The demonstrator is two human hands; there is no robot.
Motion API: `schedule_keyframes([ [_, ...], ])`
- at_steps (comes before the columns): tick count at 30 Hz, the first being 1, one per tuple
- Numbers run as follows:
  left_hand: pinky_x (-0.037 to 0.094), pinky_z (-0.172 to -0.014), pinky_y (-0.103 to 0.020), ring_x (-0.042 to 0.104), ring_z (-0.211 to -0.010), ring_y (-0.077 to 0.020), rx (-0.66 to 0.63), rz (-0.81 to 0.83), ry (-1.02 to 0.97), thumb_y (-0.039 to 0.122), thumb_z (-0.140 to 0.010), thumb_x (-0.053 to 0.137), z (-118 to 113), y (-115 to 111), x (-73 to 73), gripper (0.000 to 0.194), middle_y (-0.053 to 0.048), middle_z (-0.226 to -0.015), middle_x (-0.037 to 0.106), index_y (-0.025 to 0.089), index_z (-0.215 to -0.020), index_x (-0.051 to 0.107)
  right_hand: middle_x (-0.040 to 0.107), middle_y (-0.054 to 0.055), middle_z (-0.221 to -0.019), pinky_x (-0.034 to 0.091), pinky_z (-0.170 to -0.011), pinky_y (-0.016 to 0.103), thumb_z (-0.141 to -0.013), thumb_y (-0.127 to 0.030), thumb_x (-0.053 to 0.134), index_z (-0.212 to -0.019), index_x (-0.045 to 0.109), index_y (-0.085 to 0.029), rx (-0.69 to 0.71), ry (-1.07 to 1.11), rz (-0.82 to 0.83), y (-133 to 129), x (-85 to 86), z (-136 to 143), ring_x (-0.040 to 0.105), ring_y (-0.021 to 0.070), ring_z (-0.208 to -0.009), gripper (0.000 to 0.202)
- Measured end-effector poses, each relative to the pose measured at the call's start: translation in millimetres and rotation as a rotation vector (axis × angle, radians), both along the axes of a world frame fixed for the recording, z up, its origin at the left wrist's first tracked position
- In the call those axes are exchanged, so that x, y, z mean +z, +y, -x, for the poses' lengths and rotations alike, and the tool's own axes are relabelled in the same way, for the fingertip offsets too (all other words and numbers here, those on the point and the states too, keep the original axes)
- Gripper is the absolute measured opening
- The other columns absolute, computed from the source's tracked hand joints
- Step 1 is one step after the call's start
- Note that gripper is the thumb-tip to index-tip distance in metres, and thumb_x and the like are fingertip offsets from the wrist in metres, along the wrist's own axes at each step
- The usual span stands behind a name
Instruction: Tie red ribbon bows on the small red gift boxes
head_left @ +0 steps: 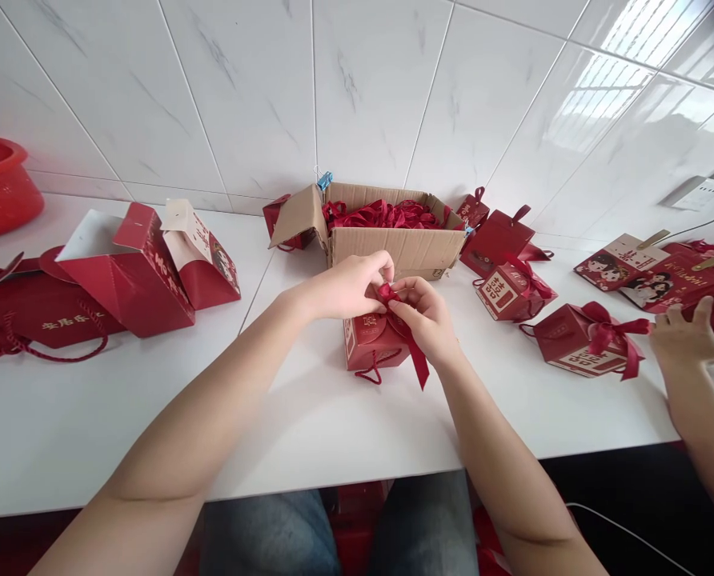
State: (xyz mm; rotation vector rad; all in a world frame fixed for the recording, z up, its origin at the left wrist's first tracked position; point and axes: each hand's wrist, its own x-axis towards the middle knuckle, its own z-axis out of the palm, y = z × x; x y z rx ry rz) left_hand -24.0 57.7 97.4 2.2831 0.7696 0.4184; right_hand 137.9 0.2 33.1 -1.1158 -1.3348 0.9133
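A small red gift box (374, 350) with a twisted cord handle stands on the white table in front of me. Red ribbon (418, 362) is gathered on its top, and one tail hangs down the right side. My left hand (357, 286) reaches in from the left, its fingers closed on the ribbon at the knot. From the right, my right hand (426, 318) pinches the same ribbon between thumb and fingers. The knot itself is partly hidden by my fingers.
Behind stands an open cardboard box (399, 250) full of red ribbons. Boxes with bows (585, 340) sit to the right, near another person's hand (690, 332). Red boxes (153, 280) and a red basin (2, 192) are at left. The white table (309, 432) ends before my lap.
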Motion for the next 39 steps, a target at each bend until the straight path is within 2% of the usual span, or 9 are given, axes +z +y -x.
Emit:
schedule_keyframes([
  [5,0.047,-0.066,-0.028,0.063,-0.073,-0.0153,-0.016,0.058,-0.029,0.017,-0.074,0.062,4,5,-0.5,0.030,0.001,-0.085,0.072,0.023,-0.094,0.041,0.063,-0.002,-0.077,0.042,-0.063,0.026,-0.076,-0.026,0.064,-0.092,0.057,-0.022,0.108,0.129,0.085,-2,2.6,0,0.058,0.0129,-0.070,0.017],
  [9,0.047,-0.065,-0.028,0.063,-0.071,-0.0149,-0.001,0.012,-0.031,0.016,-0.076,0.059,-1,2,-4.1,0.028,0.001,-0.081,0.070,0.023,-0.094,0.039,0.064,-0.003,-0.077,0.043,-0.062,0.024,-0.076,-0.023,0.066,-0.091,0.058,-0.022,0.168,0.235,0.095,-1,2.0,-2,0.058,0.0111,-0.067,0.017],
  [14,0.044,-0.057,-0.026,0.059,-0.067,-0.0144,0.174,-0.173,-0.017,0.017,-0.077,0.057,-6,-4,-3.9,0.026,-0.001,-0.079,0.065,0.022,-0.097,0.041,0.066,-0.003,-0.077,0.045,-0.061,0.023,-0.074,-0.029,0.073,-0.089,0.058,-0.022,0.110,0.327,0.084,3,0.3,-4,0.060,0.0103,-0.066,0.023],
  [16,0.043,-0.055,-0.026,0.058,-0.067,-0.0150,0.239,-0.198,0.045,0.023,-0.076,0.060,-3,-5,-1.4,0.019,-0.002,-0.079,0.064,0.020,-0.088,0.047,0.067,-0.002,-0.077,0.047,-0.059,0.023,-0.071,-0.033,0.075,-0.088,0.057,-0.022,0.063,0.314,0.090,3,1.0,-4,0.061,0.0114,-0.067,0.027],
  [19,0.045,-0.057,-0.027,0.061,-0.070,-0.0164,0.203,-0.148,0.142,0.031,-0.074,0.064,0,-6,2.5,0.015,-0.003,-0.081,0.067,0.018,-0.075,0.056,0.068,-0.002,-0.076,0.047,-0.056,0.023,-0.069,-0.037,0.077,-0.089,0.056,-0.022,0.042,0.278,0.095,2,2.4,-3,0.062,0.0117,-0.064,0.033],
  [25,0.047,-0.061,-0.027,0.065,-0.072,-0.0175,0.161,-0.112,0.114,0.030,-0.076,0.062,-2,-8,5.3,0.014,-0.004,-0.082,0.071,0.017,-0.078,0.067,0.069,-0.001,-0.076,0.049,-0.060,0.026,-0.072,-0.039,0.075,-0.096,0.057,-0.022,0.050,0.191,0.102,0,3.2,-5,0.063,0.0131,-0.068,0.034],
  [30,0.049,-0.065,-0.028,0.065,-0.073,-0.0178,0.165,-0.153,0.102,0.025,-0.075,0.060,1,-7,6.9,0.012,-0.004,-0.080,0.072,0.017,-0.074,0.068,0.069,0.003,-0.082,0.049,-0.067,0.028,-0.073,-0.038,0.073,-0.094,0.059,-0.020,-0.016,-0.024,-0.021,1,4.4,-10,0.064,0.0150,-0.075,0.031],
  [33,0.048,-0.061,-0.028,0.064,-0.071,-0.0178,0.162,-0.148,0.112,0.023,-0.074,0.057,2,-7,6.2,0.010,-0.004,-0.080,0.070,0.018,-0.075,0.066,0.068,0.001,-0.075,0.047,-0.064,0.027,-0.076,-0.037,0.072,-0.092,0.059,-0.020,0.006,-0.117,-0.073,1,7.0,-14,0.061,0.0129,-0.068,0.027],
  [39,0.044,-0.053,-0.027,0.061,-0.064,-0.0171,0.162,-0.124,0.151,0.022,-0.071,0.058,1,-8,5.9,0.003,-0.004,-0.075,0.067,0.019,-0.071,0.059,0.056,-0.006,-0.055,0.036,-0.048,0.022,-0.077,-0.045,0.070,-0.091,0.057,-0.019,0.048,-0.161,0.036,-7,19.3,-24,0.047,0.0086,-0.049,0.032],
])
